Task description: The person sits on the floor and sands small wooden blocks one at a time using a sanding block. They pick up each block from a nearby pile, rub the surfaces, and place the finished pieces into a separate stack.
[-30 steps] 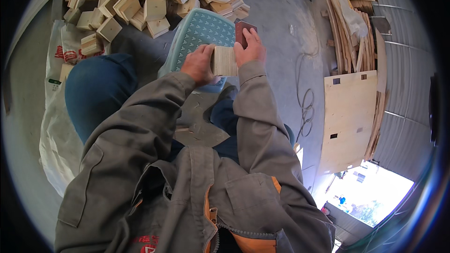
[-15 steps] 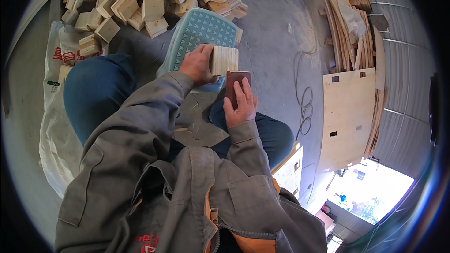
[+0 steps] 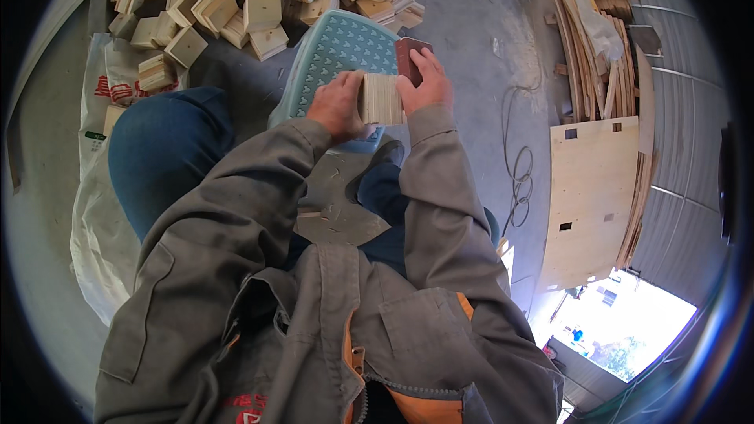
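Observation:
A block of layered pale wood (image 3: 382, 100) is held over the near part of a light blue-green plastic stool (image 3: 342, 49). My left hand (image 3: 339, 107) grips the block from its left side, fingers wrapped round it. On the right, my right hand (image 3: 429, 83) is closed on a reddish-brown sanding block (image 3: 411, 60), which stands against the far right corner of the wood. Its thumb lies close to the wood's right face. Part of the sanding block is hidden behind the fingers.
Beyond the stool lies a heap of wooden blocks (image 3: 263, 16). A white woven sack (image 3: 98, 212) spreads beside my left knee. To the right are a coiled cable (image 3: 518, 180), a plywood sheet (image 3: 593, 204) with cut-outs, and stacked wood strips (image 3: 577, 71).
My right hand has carried the sanding block away from me along the wood's right side, from the near corner to the far one. The left hand keeps its grip on the wood.

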`<state>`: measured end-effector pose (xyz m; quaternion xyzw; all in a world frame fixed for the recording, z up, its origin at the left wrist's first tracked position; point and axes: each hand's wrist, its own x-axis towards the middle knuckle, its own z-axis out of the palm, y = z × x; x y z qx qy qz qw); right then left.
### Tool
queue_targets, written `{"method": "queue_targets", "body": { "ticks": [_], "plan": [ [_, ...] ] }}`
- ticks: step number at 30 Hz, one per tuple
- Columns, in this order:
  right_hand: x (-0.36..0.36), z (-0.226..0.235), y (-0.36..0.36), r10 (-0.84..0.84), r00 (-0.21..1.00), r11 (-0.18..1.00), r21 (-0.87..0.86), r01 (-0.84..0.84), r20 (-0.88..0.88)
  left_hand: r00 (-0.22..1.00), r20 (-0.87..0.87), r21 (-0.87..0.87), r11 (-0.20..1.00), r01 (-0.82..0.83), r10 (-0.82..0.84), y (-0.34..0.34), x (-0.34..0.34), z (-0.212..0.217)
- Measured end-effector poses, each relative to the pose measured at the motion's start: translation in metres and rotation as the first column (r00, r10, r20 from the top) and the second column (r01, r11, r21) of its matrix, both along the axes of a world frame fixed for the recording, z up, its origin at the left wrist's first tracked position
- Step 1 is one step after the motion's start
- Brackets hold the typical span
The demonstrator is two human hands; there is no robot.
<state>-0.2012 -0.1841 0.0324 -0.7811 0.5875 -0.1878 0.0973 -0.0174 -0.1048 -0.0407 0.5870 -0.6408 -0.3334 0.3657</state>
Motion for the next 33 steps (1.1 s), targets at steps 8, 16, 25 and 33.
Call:
{"method": "queue_targets", "body": {
  "ticks": [8,16,25,33],
  "plan": [
    [-0.032,-0.012,0.064,0.114,0.99,0.987,-0.121,-0.103,0.089,1.0,0.024,-0.005,1.0,0.018,-0.018,0.001,-0.001,0.001],
    [-0.046,0.008,0.195,0.096,0.983,0.995,0.006,-0.098,0.157,0.999,0.023,0.053,0.998,0.041,-0.042,0.001,0.0,0.002],
    [-0.068,0.009,0.192,-0.131,0.889,0.99,0.017,0.137,0.44,0.988,-0.072,0.043,0.989,0.143,-0.139,-0.005,0.012,0.012],
    [-0.073,-0.004,0.189,-0.191,0.836,0.98,0.054,0.19,0.515,0.994,0.018,-0.093,0.99,0.105,-0.104,-0.007,0.009,0.034]
  ]
}}
